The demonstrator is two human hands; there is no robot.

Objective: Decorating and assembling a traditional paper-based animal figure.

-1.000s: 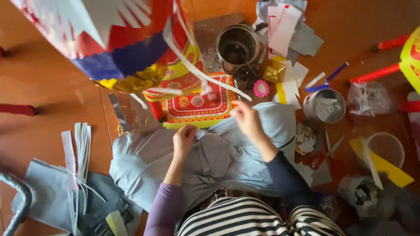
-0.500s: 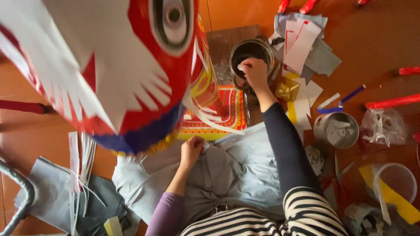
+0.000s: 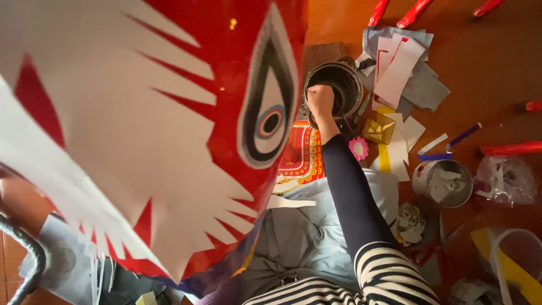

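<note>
My right hand (image 3: 320, 100) reaches forward over the rim of a dark metal pot (image 3: 351, 79) on the floor. Its fingers are curled, and whatever they may hold is hidden. A large red and white paper figure (image 3: 141, 141) with a painted eye (image 3: 271, 113) and jagged white fringe fills the left half of the view. My left hand is hidden behind it. A red and yellow patterned paper piece (image 3: 305, 161) lies just left of my right forearm, beyond the grey cloth (image 3: 305, 231) on my lap.
Right of the pot lie a pile of grey and white paper (image 3: 403, 68), a gold box (image 3: 377, 130) and a pink paper flower (image 3: 358, 148). A tin of paper scraps (image 3: 443, 183), a plastic bag (image 3: 502, 181), red sticks (image 3: 511, 148) and a white bucket (image 3: 516, 254) sit farther right.
My right hand went from the patterned paper to the pot and stays there. The paper figure has swung closer and now covers my left hand.
</note>
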